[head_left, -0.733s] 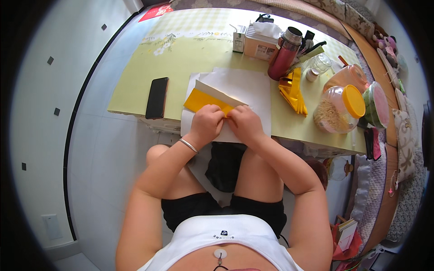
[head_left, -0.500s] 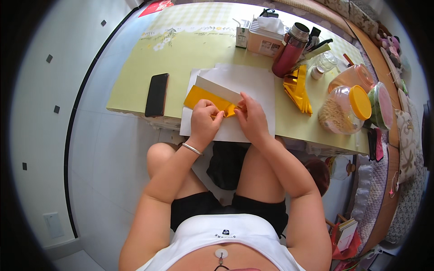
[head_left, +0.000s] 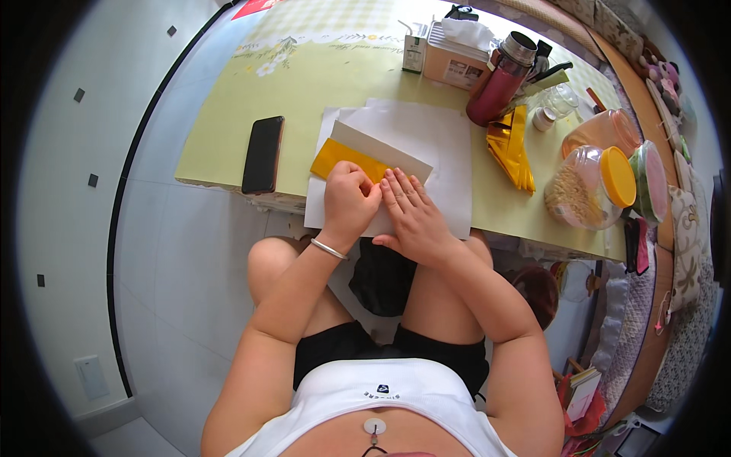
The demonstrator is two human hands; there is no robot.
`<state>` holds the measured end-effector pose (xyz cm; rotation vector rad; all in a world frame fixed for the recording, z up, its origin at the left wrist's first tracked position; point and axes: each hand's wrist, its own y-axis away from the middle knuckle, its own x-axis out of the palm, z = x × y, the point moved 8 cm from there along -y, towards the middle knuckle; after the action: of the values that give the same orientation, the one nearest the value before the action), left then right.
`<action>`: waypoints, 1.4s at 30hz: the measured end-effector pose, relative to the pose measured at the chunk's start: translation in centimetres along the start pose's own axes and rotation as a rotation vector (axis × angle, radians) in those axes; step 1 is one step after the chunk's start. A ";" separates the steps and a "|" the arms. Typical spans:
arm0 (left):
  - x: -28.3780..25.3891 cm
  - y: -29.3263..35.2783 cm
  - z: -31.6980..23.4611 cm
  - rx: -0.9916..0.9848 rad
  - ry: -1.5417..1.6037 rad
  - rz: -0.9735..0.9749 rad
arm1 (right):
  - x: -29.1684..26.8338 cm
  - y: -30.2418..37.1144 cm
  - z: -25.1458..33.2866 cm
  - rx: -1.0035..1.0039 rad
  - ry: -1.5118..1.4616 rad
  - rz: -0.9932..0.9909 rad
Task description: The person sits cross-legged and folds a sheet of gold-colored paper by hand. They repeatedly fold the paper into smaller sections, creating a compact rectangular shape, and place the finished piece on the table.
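A sheet of gold paper (head_left: 335, 156) lies at a slant on some white paper sheets (head_left: 449, 145) at the table's near edge, its pale side showing in a strip along the far edge. With curled fingers, my left hand (head_left: 350, 199) pinches the paper's near edge around the middle. My right hand (head_left: 417, 219) lies flat, palm down, its fingers stretched over the right end of the gold paper and hiding it. The fingertips of my two hands almost meet.
Left of the sheets lies a black phone (head_left: 263, 154). To the right are folded gold pieces (head_left: 512, 152), a purple thermos (head_left: 499, 87), a yellow-lidded jar (head_left: 582, 190) and a pinkish container (head_left: 598, 133). A tissue box (head_left: 453, 61) and a small carton (head_left: 413, 55) stand behind.
My right hand has gone from pinching the gold paper's right end to lying flat over it with fingers stretched. My left hand keeps its pinch, slightly shifted.
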<state>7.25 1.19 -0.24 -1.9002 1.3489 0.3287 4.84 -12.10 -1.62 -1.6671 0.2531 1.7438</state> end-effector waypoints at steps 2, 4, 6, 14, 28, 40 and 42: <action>0.0 0.0 -0.1 -0.006 -0.002 0.002 | 0.1 -0.1 -0.1 0.008 -0.013 0.010; 0.1 0.0 0.2 -0.060 0.039 0.019 | 0.2 -0.2 -0.1 0.018 -0.032 0.016; 0.2 0.0 0.2 -0.073 0.049 0.024 | 0.1 -0.2 -0.1 0.032 -0.005 0.024; -2.9 0.5 0.2 0.040 -0.056 0.103 | -0.1 -0.4 0.1 0.039 -0.093 0.027; -5.4 2.2 1.2 0.480 -0.202 0.254 | -2.6 -0.2 -4.1 0.076 -0.381 0.035; -3.7 2.8 -1.9 0.638 -0.264 0.301 | -3.8 -1.1 -1.9 0.183 -0.272 -0.222; -3.4 2.8 -1.6 0.650 -0.293 0.269 | -3.8 -1.0 -2.2 0.174 -0.274 -0.222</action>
<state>3.06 1.97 1.65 -1.0949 1.3062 0.2470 6.90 -13.97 1.96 -1.2649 0.0864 1.7050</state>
